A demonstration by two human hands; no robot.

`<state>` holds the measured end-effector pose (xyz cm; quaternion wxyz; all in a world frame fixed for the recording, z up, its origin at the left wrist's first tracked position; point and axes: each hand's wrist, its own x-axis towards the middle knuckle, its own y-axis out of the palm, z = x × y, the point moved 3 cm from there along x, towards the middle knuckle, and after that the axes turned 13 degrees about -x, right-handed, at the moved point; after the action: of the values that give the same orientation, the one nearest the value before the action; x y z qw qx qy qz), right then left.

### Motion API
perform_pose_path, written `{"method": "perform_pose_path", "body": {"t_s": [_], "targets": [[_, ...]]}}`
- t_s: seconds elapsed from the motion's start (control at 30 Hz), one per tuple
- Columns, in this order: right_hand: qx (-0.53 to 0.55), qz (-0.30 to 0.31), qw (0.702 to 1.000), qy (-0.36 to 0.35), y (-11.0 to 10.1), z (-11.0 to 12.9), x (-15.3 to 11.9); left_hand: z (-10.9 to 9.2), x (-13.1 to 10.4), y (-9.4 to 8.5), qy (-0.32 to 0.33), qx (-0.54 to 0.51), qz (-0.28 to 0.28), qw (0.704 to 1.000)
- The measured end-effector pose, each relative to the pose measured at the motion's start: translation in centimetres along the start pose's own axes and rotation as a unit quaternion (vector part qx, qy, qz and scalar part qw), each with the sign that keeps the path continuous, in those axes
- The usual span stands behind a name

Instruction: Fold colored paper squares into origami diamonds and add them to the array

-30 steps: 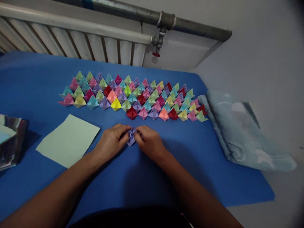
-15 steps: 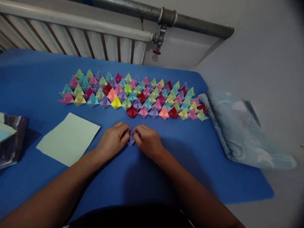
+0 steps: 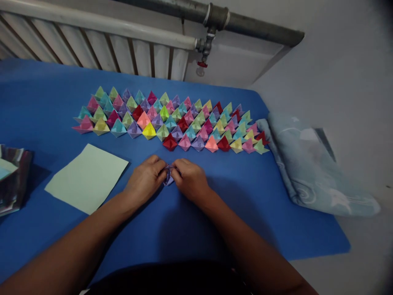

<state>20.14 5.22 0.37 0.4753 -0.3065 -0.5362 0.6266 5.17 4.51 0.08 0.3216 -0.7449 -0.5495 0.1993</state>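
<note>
A small folded purple paper is pinched between both hands, low over the blue table, its edges partly hidden by my fingers. On its left side, my left hand is closed with thumb and fingers on the paper. My right hand grips the opposite side in the same way. Just beyond the hands stand rows of folded paper boats in many colours, packed close together. To the left of my left hand lies a flat pale green paper sheet.
A stack of coloured paper sits at the left edge of the blue table. Folded light-blue patterned fabric lies at the right. Behind the table are a white radiator and a metal pipe with a red-handled valve.
The purple paper looks slightly more spread between my fingers. Both hands stay in nearly the same place, and the whole view has shifted a little.
</note>
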Motion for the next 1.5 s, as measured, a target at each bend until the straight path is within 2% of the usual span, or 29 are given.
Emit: {"method": "perform_pose_path", "body": {"t_s": [0.63,0.9,1.23,1.5], "targets": [[0.044,0.011,0.999,0.002,-0.16,-0.2,0.14,-0.24,0.16,-0.13,0.013,0.042,-0.008,0.999],[0.091,0.024,0.995,0.02,-0.27,-0.43,-0.1,0.09,-0.02,-0.52,0.023,-0.033,0.0,0.999],[0.082,0.027,0.996,0.038,-0.17,-0.1,-0.01,-0.06,0.15,-0.36,-0.013,0.004,0.013,1.0],[0.119,0.036,0.991,0.045,-0.33,-0.05,-0.29,0.29,0.17,-0.59,-0.023,-0.039,0.024,0.999]]}}
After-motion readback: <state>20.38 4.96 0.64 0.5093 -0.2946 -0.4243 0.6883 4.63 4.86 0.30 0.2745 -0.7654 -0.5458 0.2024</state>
